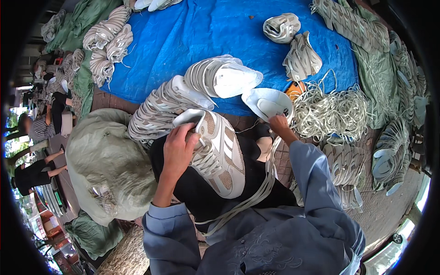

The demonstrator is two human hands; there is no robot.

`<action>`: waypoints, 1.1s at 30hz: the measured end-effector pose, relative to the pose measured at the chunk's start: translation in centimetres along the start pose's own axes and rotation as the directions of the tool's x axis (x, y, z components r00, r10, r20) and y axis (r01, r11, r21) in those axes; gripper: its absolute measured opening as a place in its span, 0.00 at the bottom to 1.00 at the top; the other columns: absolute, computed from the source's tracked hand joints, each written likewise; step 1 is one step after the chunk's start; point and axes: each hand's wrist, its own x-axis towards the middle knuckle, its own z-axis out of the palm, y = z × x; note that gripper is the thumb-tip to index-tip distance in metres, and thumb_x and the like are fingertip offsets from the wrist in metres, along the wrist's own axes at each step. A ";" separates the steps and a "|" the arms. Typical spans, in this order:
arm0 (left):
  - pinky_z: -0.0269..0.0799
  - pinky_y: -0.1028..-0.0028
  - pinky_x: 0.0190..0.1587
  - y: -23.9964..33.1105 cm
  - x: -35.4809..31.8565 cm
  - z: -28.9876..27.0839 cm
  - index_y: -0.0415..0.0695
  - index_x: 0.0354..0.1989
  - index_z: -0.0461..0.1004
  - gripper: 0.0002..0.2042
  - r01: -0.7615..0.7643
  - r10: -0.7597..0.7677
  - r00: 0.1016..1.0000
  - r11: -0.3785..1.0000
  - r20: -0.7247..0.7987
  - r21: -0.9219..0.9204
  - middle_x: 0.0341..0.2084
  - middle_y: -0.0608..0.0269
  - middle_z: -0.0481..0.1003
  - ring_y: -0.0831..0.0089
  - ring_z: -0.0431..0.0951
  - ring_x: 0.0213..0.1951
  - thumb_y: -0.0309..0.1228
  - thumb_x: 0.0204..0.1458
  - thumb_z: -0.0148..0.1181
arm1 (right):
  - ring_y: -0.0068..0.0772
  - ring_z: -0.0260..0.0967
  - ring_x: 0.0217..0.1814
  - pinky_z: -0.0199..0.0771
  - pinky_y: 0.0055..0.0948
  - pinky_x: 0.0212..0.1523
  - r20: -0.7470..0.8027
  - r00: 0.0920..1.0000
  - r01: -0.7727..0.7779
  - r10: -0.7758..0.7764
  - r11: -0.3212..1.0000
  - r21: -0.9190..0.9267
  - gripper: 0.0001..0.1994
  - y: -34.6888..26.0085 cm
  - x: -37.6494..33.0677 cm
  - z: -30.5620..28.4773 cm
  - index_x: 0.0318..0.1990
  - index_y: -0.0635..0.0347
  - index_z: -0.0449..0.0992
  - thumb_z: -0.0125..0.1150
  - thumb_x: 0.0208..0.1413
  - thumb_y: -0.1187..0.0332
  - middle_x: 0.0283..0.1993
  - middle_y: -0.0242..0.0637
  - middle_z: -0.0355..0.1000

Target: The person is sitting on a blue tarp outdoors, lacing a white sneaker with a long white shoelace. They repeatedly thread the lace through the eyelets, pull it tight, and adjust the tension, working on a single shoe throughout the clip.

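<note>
The left hand (178, 147) is grasping a beige shoe upper (219, 153) on the lap; the right hand (278, 123) is pinching a lace (250, 129), beside the lace pile (327, 110).

Daylight falls on a paved outdoor ground (389, 211). A blue tarp (220, 27) spreads toward twelve o'clock, green cloth (82, 18) at eleven. People (39, 128) sit at nine o'clock.

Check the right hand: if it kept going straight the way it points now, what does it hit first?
Probably the white shoe upper lying open just ahead of the right hand, which points up and slightly left. The fingertips look almost on its near edge; depth is unclear, so contact can't be confirmed.
</note>
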 end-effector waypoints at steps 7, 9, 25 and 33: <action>0.65 0.65 0.38 -0.7 0.1 1.5 0.41 0.34 0.70 0.10 -0.023 0.020 0.997 0.999 -0.074 -0.039 0.29 0.56 0.72 0.58 0.71 0.34 0.34 0.45 0.52 | 0.41 0.68 0.24 0.65 0.35 0.26 -0.156 0.977 -0.061 0.146 0.889 0.453 0.05 8.1 -0.4 -10.3 0.20 0.57 0.71 0.59 0.31 0.69 0.21 0.43 0.68; 0.65 0.65 0.38 -0.6 -0.9 0.7 0.41 0.34 0.71 0.10 -0.005 0.004 0.996 1.000 -0.093 -0.016 0.29 0.56 0.72 0.58 0.71 0.34 0.34 0.46 0.52 | 0.33 0.68 0.24 0.65 0.30 0.28 -0.014 0.980 -0.098 0.200 0.539 0.837 0.08 9.6 -0.9 -12.9 0.24 0.62 0.73 0.57 0.30 0.74 0.22 0.39 0.70; 0.65 0.62 0.41 -0.4 -1.8 0.0 0.41 0.39 0.68 0.19 -0.096 0.106 0.991 0.989 -0.084 0.114 0.33 0.52 0.71 0.56 0.70 0.39 0.41 0.42 0.57 | 0.27 0.68 0.34 0.65 0.22 0.39 -0.353 0.933 0.350 0.063 0.062 0.935 0.23 1.6 -2.7 -31.4 0.35 0.67 0.73 0.53 0.22 0.72 0.32 0.35 0.72; 0.65 0.62 0.26 1.0 0.5 -1.0 0.39 0.20 0.72 0.14 0.127 -0.113 0.977 0.990 0.183 -0.064 0.20 0.48 0.72 0.57 0.73 0.25 0.39 0.31 0.54 | 0.14 0.51 0.19 0.47 0.18 0.19 -0.491 0.868 0.449 -0.082 0.553 0.702 0.11 1.8 -3.8 -35.6 0.18 0.62 0.70 0.50 0.17 0.70 0.18 0.22 0.59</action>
